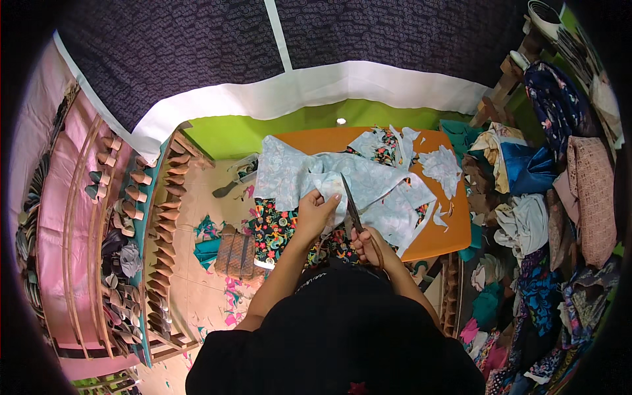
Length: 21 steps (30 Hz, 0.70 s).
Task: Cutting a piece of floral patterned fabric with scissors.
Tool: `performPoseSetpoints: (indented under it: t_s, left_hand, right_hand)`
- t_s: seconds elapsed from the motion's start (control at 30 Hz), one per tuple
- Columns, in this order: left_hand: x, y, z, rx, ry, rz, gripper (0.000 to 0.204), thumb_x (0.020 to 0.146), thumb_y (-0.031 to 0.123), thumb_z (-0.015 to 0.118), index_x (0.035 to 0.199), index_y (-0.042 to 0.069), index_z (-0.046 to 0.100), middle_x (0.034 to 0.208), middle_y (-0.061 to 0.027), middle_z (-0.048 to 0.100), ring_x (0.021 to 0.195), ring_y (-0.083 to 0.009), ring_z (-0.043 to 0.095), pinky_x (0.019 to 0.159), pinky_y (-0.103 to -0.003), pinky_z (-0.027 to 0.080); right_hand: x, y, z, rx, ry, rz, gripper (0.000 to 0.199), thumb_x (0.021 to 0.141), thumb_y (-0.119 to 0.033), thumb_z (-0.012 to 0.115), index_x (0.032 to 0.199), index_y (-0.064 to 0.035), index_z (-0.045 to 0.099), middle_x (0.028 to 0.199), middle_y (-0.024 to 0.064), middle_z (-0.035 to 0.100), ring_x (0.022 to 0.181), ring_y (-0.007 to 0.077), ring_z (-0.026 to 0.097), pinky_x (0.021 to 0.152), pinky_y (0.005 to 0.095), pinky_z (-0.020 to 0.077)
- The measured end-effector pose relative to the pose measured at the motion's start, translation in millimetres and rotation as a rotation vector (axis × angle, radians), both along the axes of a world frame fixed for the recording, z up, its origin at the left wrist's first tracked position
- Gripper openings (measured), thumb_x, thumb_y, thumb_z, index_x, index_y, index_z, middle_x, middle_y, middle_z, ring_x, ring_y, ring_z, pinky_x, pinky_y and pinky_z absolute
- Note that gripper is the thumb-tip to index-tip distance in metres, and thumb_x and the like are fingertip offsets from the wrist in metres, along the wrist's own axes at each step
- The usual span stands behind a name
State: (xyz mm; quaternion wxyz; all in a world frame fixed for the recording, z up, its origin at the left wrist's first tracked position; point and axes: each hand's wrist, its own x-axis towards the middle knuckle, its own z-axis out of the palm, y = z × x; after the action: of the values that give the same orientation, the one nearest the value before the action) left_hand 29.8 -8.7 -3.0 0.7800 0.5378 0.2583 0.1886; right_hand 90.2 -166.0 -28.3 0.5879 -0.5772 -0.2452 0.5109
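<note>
Head view: one camera, looking down.
Left hand (316, 209): fingers closed, pinching pale blue cloth (368, 191) at its near edge.
Right hand (367, 245): closed through handles of scissors (352, 207).
Blade axis: points away from right hand, just right of left hand, tips over cloth.
Cloth: spreads ahead on orange table (434, 240).
Room: bare table rightward; fabric heap (526, 217) beyond table edge.

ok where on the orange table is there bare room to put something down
Bare orange table shows along the far edge left of the floral scraps, and at the near right corner beside the pale blue cloth. The middle is crowded: left hand grips the cloth, right hand works scissors.
</note>
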Motion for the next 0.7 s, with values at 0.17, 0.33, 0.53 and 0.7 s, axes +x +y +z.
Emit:
performPoseSetpoints:
  t_s: [0.17, 0.33, 0.53, 0.7]
  left_hand:
    - [2, -3, 0, -0.013, -0.036, 0.008, 0.019, 0.078, 0.008, 0.058, 0.094, -0.003, 0.054, 0.080, -0.0052, 0.060, 0.065, -0.0063, 0.054, 0.054, -0.019, 0.043]
    - [3, -2, -6, -0.015, -0.027, -0.002, 0.019, 0.078, 0.007, 0.058, 0.094, -0.003, 0.053, 0.080, -0.0049, 0.060, 0.065, -0.0061, 0.054, 0.054, -0.019, 0.042]
    - [2, -5, 2, 0.002, -0.024, -0.016, 0.021, 0.078, 0.007, 0.058, 0.095, -0.003, 0.053, 0.081, -0.0051, 0.060, 0.064, -0.0061, 0.054, 0.053, -0.018, 0.042]
    - [1, -8, 7, -0.004, -0.028, -0.066, 0.021, 0.078, 0.006, 0.058, 0.096, -0.004, 0.053, 0.082, -0.0062, 0.060, 0.064, -0.0068, 0.055, 0.054, -0.019, 0.043]
  right_hand:
    - [2, 0, -7, -0.032, -0.103, -0.030, 0.067, 0.064, -0.074, 0.042, 0.076, -0.0085, 0.039, 0.057, -0.0059, 0.031, 0.048, 0.0043, 0.030, 0.041, 0.0171, 0.0263]
    - [5, -2, -13, -0.040, -0.177, -0.016, 0.068, 0.063, -0.075, 0.040, 0.074, -0.0083, 0.038, 0.056, -0.0049, 0.033, 0.047, 0.0047, 0.034, 0.041, 0.0176, 0.0295]
    - [3, -4, -10, -0.010, -0.258, -0.025, 0.066, 0.065, -0.074, 0.039, 0.075, -0.0086, 0.038, 0.056, -0.0040, 0.034, 0.047, 0.0049, 0.037, 0.041, 0.0180, 0.0312]
    - [7, -3, -10, 0.061, -0.136, 0.007, 0.064, 0.065, -0.073, 0.040, 0.075, -0.0093, 0.037, 0.055, -0.0049, 0.034, 0.047, 0.0044, 0.036, 0.041, 0.0175, 0.0287]
